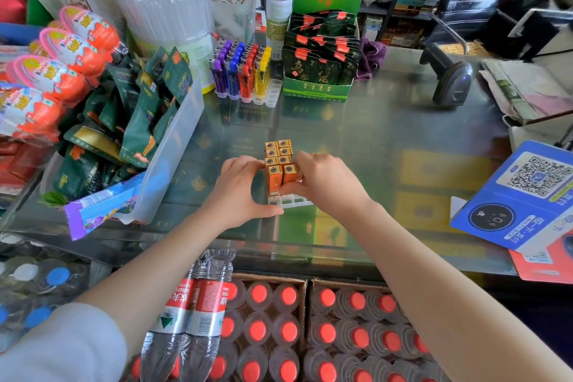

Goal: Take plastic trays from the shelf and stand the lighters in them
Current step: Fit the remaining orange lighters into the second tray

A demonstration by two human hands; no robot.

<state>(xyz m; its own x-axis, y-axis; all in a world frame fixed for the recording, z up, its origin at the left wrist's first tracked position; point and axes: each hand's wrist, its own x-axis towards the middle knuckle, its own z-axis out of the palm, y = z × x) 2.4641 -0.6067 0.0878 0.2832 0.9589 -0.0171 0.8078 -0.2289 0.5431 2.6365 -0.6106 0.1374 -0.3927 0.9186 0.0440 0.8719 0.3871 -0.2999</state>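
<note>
**Counting the things on the bench**

Eight orange lighters point(279, 161) stand in two rows in one clear tray point(291, 200). A second tray point(266, 98) farther back holds lighters in four colours: purple, blue, red and yellow. There is one black scanner point(449, 77), one tall can point(278, 14) and one green box of packets point(319, 71). Two hands are in view.

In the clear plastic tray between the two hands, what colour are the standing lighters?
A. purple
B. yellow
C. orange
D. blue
C: the block of orange lighters stands upright in the clear plastic tray, between the left hand and the right hand.
</note>
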